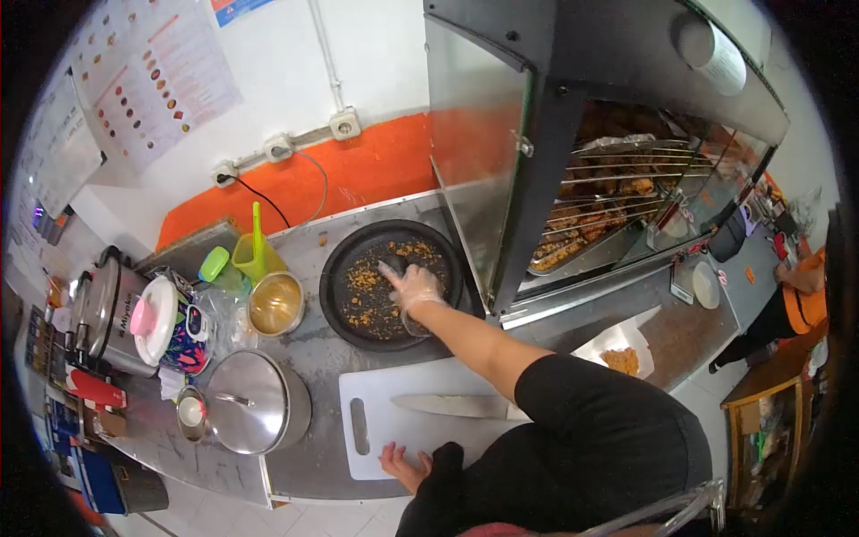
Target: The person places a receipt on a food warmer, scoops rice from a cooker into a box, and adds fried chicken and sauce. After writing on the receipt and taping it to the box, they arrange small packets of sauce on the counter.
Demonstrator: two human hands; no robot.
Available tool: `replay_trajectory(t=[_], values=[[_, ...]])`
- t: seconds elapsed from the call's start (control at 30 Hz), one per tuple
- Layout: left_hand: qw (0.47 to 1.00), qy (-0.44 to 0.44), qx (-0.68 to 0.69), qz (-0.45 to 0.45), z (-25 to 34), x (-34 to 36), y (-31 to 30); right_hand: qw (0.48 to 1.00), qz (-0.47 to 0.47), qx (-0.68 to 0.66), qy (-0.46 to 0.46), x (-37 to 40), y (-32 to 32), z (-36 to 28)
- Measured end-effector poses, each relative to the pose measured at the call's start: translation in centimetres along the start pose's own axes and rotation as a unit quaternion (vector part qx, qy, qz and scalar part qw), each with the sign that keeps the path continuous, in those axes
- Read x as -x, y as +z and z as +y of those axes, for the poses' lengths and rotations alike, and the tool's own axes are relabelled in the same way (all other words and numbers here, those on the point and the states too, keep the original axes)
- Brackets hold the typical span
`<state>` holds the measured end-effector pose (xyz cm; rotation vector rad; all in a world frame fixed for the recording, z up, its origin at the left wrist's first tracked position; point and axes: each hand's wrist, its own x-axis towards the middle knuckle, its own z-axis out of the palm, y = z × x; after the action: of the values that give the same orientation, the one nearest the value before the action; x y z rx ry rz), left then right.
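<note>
My right hand point(417, 291), in a clear plastic glove, reaches down into a round black pan point(338, 309) strewn with golden-brown crumbs point(365, 279). Its thumb and fingers stand apart among the crumbs, though the fingertips are partly hidden. Below the pan lies a white cutting board point(376, 385) with a large knife point(452, 406) on it; my arm and sleeve cover the knife's handle end. My bare left hand point(407, 465) is at the board's near edge, fingers spread, holding nothing I can see.
Left of the pan stand a metal bowl point(276, 304), a green jug point(254, 255) and a lidded pot point(246, 403). A glass-doored cabinet point(537, 179) with roasted food rises at right. A paper tray point(644, 345) holds fried food. Another person point(801, 295) stands far right.
</note>
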<state>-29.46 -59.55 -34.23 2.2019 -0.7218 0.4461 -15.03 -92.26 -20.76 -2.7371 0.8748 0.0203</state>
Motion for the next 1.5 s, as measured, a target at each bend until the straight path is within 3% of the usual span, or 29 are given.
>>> replay_trajectory(t=[0.03,0.13,0.17,0.2,0.23,0.27,0.3,0.37,0.4,0.43,0.5,0.57,0.63,0.67,0.7,0.73,0.77,0.83,0.9,0.97,1.07,1.1,1.2,1.23,1.3,1.37,1.4,1.43,1.5], values=[[1.000,0.023,-0.007,0.003,-0.8,0.6,0.4,1.000,-0.002,0.000,0.000,-0.3,-0.1,0.0],[0.999,0.021,0.036,0.016,-2.3,1.3,1.2,0.957,0.056,-0.272,0.083,-1.4,0.0,0.9],[0.999,0.024,0.041,0.009,-2.1,0.9,1.4,0.957,0.058,-0.271,0.092,-0.2,-0.9,0.7],[0.975,-0.156,0.157,-0.005,-1.9,0.6,1.3,0.853,0.018,-0.510,0.112,1.7,-1.4,0.7],[0.907,-0.331,0.258,-0.026,-2.0,0.7,1.0,0.686,-0.013,-0.716,0.127,4.6,-2.3,1.0],[0.983,-0.119,0.140,0.002,-3.3,0.8,1.0,0.634,-0.065,-0.765,0.095,7.9,-2.9,1.9],[0.993,0.109,0.026,0.035,-4.3,0.9,1.2,0.575,-0.111,-0.808,0.060,11.5,-3.3,2.9],[0.992,0.031,0.112,0.058,-2.5,0.7,1.2,0.509,-0.147,-0.848,-0.019,18.2,-4.1,5.1],[0.992,0.016,0.111,0.059,-0.8,0.0,0.4,0.513,-0.174,-0.840,0.033,21.4,-5.0,6.5],[0.993,-0.016,0.112,0.042,1.2,-0.5,-0.6,0.516,-0.193,-0.835,-0.005,24.3,-5.7,8.4],[0.991,-0.020,0.126,0.044,2.2,-0.8,-1.0,0.593,-0.147,-0.790,0.035,29.2,-5.5,13.1],[0.992,0.010,0.120,0.035,1.4,-0.8,-1.0,0.585,-0.075,-0.807,0.019,33.9,-7.9,17.7],[0.993,0.035,0.107,0.029,1.3,-0.7,-1.5,0.709,0.076,-0.701,-0.018,37.1,-14.0,20.8],[0.995,0.015,0.089,0.038,1.7,-0.6,-1.8,0.837,0.178,-0.515,-0.044,38.5,-15.9,23.6],[0.996,-0.007,0.071,0.048,2.1,-0.5,-1.9,0.915,0.267,-0.294,-0.067,39.6,-17.3,25.5],[0.997,0.034,0.053,0.053,1.9,-0.6,-1.9,0.915,0.270,-0.292,-0.065,40.4,-18.7,25.2],[0.996,0.037,0.059,0.057,2.5,-0.9,-1.7,0.947,0.217,-0.227,0.071,41.2,-20.4,24.3],[0.994,0.052,0.086,0.042,3.5,-1.5,-1.7,0.926,0.117,-0.134,0.334,40.8,-19.5,24.2],[0.995,0.029,0.094,0.024,6.7,-2.7,-0.9,0.924,-0.094,-0.054,0.366,37.6,-12.7,28.6],[0.989,0.068,0.131,-0.008,8.6,-3.6,-0.4,0.877,-0.243,-0.051,0.412,35.9,-12.7,31.2],[0.987,0.085,0.135,-0.030,10.9,-4.0,0.0,0.859,-0.322,-0.072,0.390,34.2,-14.6,34.2],[0.987,0.083,0.134,-0.027,11.1,-3.8,0.0,0.860,-0.323,-0.070,0.388,34.8,-14.4,34.7],[0.987,0.103,0.110,-0.046,11.7,-2.8,0.2,0.953,-0.008,-0.065,0.295,37.8,-13.5,31.5],[0.986,0.106,0.119,-0.057,12.1,-2.4,0.6,0.947,-0.020,0.029,0.319,36.7,-5.9,34.5],[0.984,0.116,0.114,-0.075,12.3,-2.2,-0.4,0.903,-0.164,-0.063,0.391,35.1,-8.7,32.6],[0.977,0.093,0.144,-0.124,13.8,-2.1,-0.9,0.839,-0.432,-0.058,0.326,31.5,-12.9,32.9],[0.976,0.091,0.163,-0.115,14.1,-2.1,-1.2,0.798,-0.415,-0.233,0.370,31.0,-11.6,34.9],[0.976,0.091,0.163,-0.111,13.8,-2.1,-1.6,0.800,-0.414,-0.231,0.368,31.6,-12.8,33.8],[0.985,0.069,0.130,-0.093,12.9,-1.7,-2.2,0.936,-0.192,-0.038,0.293,33.8,-15.2,29.7]])
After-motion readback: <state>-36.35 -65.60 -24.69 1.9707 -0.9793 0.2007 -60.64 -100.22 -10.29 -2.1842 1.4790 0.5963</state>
